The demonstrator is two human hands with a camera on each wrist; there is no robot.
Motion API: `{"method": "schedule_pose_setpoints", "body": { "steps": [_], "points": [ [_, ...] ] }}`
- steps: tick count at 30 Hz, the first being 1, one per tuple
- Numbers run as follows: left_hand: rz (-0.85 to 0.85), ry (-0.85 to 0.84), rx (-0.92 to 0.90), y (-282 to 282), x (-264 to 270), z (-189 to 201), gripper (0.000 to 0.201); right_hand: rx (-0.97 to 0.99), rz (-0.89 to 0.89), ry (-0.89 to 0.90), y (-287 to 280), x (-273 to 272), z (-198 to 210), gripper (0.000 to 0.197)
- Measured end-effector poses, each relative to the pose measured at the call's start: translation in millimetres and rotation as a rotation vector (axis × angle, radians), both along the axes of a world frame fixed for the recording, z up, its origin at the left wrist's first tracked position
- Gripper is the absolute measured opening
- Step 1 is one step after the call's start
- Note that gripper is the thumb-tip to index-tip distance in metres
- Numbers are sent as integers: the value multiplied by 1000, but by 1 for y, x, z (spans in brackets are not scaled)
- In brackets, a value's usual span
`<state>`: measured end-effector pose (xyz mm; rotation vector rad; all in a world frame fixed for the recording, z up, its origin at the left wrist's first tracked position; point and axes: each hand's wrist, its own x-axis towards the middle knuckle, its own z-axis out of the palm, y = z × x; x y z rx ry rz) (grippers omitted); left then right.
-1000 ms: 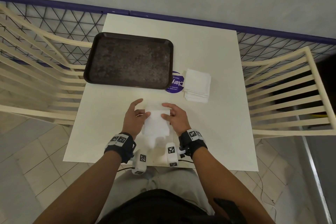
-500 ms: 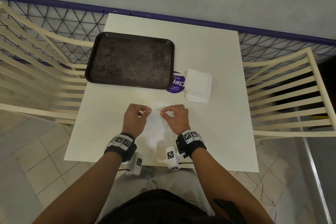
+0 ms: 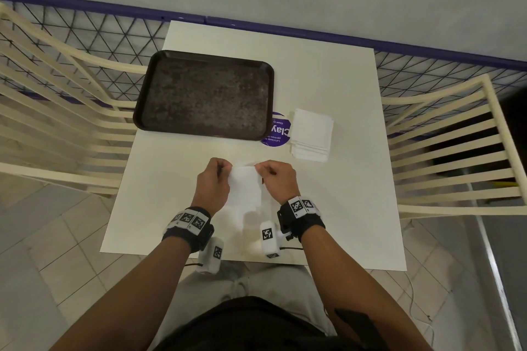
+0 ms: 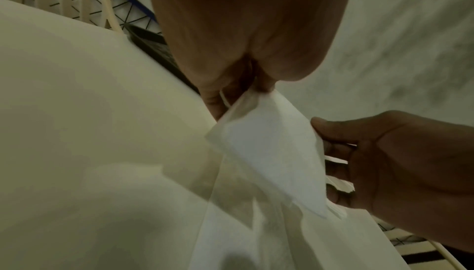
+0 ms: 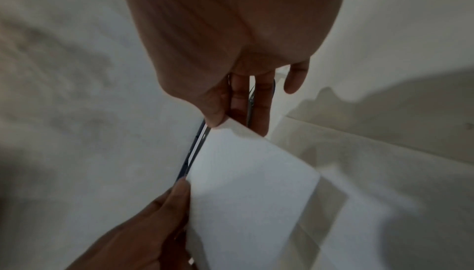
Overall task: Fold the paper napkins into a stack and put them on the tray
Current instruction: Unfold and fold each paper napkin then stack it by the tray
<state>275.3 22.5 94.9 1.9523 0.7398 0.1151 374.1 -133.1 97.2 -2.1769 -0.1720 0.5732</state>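
A white paper napkin (image 3: 245, 189) hangs lifted off the table near its front edge, held by its top corners. My left hand (image 3: 215, 177) pinches the upper left corner and my right hand (image 3: 275, 177) pinches the upper right corner. In the left wrist view the napkin (image 4: 269, 152) drapes down from my fingers, with the right hand (image 4: 400, 163) beside it. The right wrist view shows the napkin (image 5: 246, 189) pinched at its corner. A dark brown tray (image 3: 205, 95) lies bare at the back left. A stack of white napkins (image 3: 312, 134) sits to its right.
The white table (image 3: 342, 194) carries a round purple sticker (image 3: 278, 131) between tray and stack. Cream slatted chairs stand on the left (image 3: 57, 122) and right (image 3: 456, 151). A wire mesh fence with a purple rail (image 3: 313, 34) runs behind the table.
The napkin lay flat under both hands a second ago. Both hands have since pinched its far corners and lifted it off the table.
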Motion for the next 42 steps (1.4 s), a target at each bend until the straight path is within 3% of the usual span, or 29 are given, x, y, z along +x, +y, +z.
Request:
{"method": "schedule_pose_setpoints", "body": {
  "steps": [6, 11, 14, 17, 26, 31, 35, 37, 42],
  "points": [
    [43, 4, 7, -7, 5, -1, 12, 78, -70, 0, 2, -4, 4, 19],
    [98, -13, 59, -7, 9, -4, 11, 34, -8, 175, 3, -10, 11, 34],
    [107, -16, 85, -6, 11, -5, 11, -14, 80, 134, 1, -11, 6, 19],
    [113, 4, 72, -7, 12, -7, 15, -35, 71, 79, -2, -2, 7, 15],
    [-142, 296, -94, -3, -3, -30, 11, -161, -241, -111, -53, 119, 30, 26],
    [-216, 397, -155, -6, -7, -36, 10, -255, -279, -129, -73, 161, 22, 25],
    [-203, 413, -147, -7, -6, -40, 9, -376, -291, -97, -78, 161, 16, 36],
    [-172, 423, -127, -5, -6, -44, 8, -497, -310, -174, -78, 151, 14, 44],
    [-56, 484, -39, -7, 0, -43, 9, -337, -299, -407, -64, 104, 6, 13]
  ]
}}
